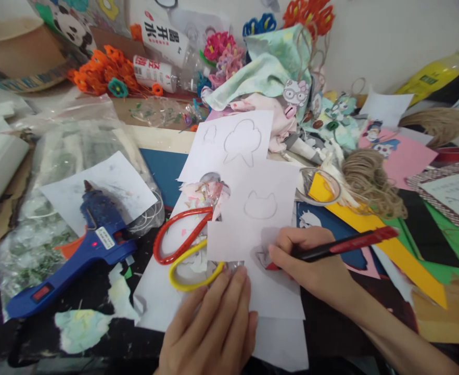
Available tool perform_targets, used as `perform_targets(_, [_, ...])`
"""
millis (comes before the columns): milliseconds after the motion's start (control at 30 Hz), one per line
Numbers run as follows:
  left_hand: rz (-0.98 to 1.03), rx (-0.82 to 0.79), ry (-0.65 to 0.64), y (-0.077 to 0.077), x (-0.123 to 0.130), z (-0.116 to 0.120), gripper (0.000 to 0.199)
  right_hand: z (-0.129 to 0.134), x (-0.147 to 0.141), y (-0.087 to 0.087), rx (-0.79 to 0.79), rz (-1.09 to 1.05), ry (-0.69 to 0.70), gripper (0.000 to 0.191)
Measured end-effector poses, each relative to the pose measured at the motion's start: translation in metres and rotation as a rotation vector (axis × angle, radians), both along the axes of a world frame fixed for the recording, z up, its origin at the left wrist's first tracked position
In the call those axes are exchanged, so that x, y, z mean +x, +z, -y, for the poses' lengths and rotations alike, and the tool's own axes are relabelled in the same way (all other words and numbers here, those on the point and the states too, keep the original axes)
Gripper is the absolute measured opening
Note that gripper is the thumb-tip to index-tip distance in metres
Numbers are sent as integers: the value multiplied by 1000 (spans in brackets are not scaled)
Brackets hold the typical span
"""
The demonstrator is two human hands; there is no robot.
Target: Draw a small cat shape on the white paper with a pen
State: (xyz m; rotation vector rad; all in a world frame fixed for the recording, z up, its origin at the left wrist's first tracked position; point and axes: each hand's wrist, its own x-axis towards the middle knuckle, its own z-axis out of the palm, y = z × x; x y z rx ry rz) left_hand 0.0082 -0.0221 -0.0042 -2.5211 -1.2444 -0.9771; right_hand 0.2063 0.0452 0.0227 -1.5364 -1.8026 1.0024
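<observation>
My right hand (305, 255) grips a black and red pen (350, 244) over a white sheet of paper (233, 239). A pencil-like outline of a cat's head is drawn on the sheet, and a small dark mark shows beside the fingers; the pen's tip is mostly hidden. Below, my left hand (217, 317) rests flat with fingers stretched out on the sheet's lower left edge. Just above those fingers lie scissors with a red handle (180, 237) and a yellow handle (177, 273); their blades cannot be made out. Another sheet (202, 161), with cloud-like outlines, lies farther back.
On the left a blue glue gun (73, 265) with a lit red light lies across paper and a plastic bag (58, 140). Cloth scraps (83, 328) are near the front edge. Twine (364, 177), tape (334, 182), a yellow strip (389, 245) and a dark phone-like slab (428, 229) crowd the right.
</observation>
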Motion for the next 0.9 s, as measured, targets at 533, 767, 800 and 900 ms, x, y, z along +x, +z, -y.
perform_targets(533, [36, 13, 3, -1, 0, 2, 24, 0, 0, 0, 18, 3, 15, 36])
perform_targets(767, [44, 11, -13, -2, 1, 2, 25, 2, 1, -3, 42, -74, -26, 36])
perform_targets(800, [49, 12, -18, -2, 1, 2, 24, 3, 3, -2, 55, -122, -63, 37])
perform_targets(900, [69, 20, -26, -2, 1, 1, 24, 11, 12, 3, 153, -286, -257, 41])
